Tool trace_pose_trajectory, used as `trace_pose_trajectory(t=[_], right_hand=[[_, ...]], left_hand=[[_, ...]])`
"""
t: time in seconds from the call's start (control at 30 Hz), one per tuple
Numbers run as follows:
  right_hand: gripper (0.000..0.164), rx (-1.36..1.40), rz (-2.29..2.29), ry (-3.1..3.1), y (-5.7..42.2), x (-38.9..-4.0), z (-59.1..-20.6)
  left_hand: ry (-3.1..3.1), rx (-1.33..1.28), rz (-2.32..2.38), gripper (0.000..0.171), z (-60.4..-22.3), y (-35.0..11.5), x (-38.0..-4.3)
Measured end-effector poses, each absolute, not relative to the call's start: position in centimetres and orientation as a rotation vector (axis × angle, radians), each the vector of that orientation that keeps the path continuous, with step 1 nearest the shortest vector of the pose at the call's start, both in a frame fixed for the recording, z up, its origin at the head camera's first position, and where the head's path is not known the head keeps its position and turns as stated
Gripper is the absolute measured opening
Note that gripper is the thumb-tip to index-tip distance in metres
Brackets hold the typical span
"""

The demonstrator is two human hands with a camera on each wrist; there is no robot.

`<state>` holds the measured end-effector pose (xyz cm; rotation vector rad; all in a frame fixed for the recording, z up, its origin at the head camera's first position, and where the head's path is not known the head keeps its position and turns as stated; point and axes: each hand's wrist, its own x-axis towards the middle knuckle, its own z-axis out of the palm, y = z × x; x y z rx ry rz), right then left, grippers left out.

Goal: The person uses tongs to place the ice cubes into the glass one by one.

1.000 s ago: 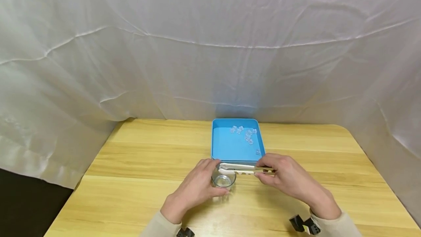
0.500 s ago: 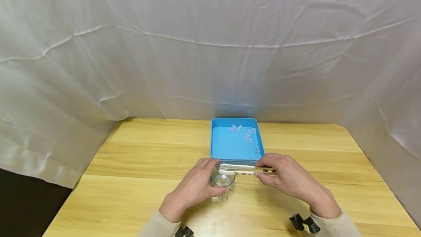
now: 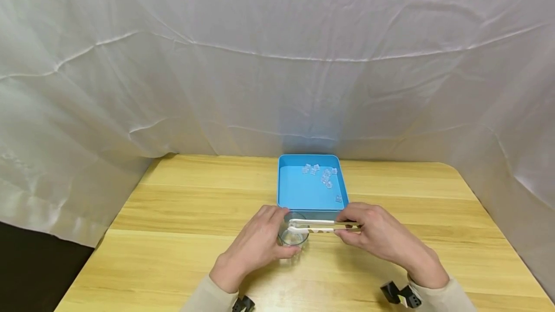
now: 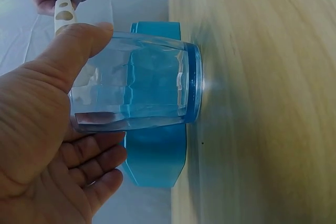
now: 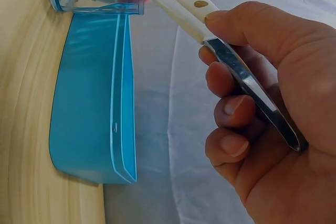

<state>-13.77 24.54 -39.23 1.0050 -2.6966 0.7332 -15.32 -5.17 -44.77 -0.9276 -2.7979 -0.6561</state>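
My left hand (image 3: 256,240) holds a clear drinking glass (image 4: 157,82), thumb on the near side and fingers on the other. The glass stands upright on the wooden table, close in front of the blue tray (image 3: 299,196). My right hand (image 3: 381,232) pinches a pair of tongs (image 5: 239,72) with metal handles and white, brown-spotted arms. In the head view the tongs lie level, their white tips over the mouth of the glass. I cannot tell whether anything sits between the tips. Several clear cubes (image 3: 327,177) lie in the tray, mostly towards its back and right.
Beyond the wooden table (image 3: 173,249) hangs a pale grey curtain (image 3: 243,85), close behind the tray. It also comes down along both sides. A dark area (image 3: 34,264) shows past the table's left edge.
The tongs' white ends have dipped slightly over the glass, and their two arms look a little closer together. The left hand keeps its hold on the glass.
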Motion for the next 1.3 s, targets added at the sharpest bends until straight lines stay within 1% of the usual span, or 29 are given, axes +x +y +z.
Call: trace_pose_trajectory(t=[0.4, 0.57, 0.73, 0.9, 1.03, 1.13, 1.3], right_hand=[[0.011, 0.977, 0.729, -2.723, 24.5, -13.8, -39.2], [0.013, 0.912, 0.735, -2.743, 24.9, -13.8, -38.8], [0.012, 0.790, 0.737, -2.737, 25.9, -13.8, -38.0], [0.008, 0.569, 0.616, -2.695, 27.0, -14.3, -37.6], [0.015, 0.426, 0.475, -2.735, 27.2, -14.8, -37.9], [0.017, 0.379, 0.415, -2.769, 27.0, -15.0, -38.2], [0.018, 0.377, 0.357, -2.776, 26.6, -15.2, -38.9]], left_hand=[[-2.769, -0.939, -0.610, 0.080, -44.9, -5.3, -15.4], [-2.756, -0.947, -0.574, 0.078, -44.8, -5.2, -15.5], [-2.784, -0.941, -0.580, 0.078, -44.6, -5.2, -15.5], [-2.800, -0.939, -0.585, 0.078, -44.5, -5.2, -15.4], [-2.800, -0.942, -0.588, 0.079, -44.5, -5.2, -15.5], [-2.804, -0.944, -0.600, 0.080, -44.5, -5.2, -15.5], [-2.809, -0.949, -0.617, 0.079, -44.6, -5.2, -15.5]])
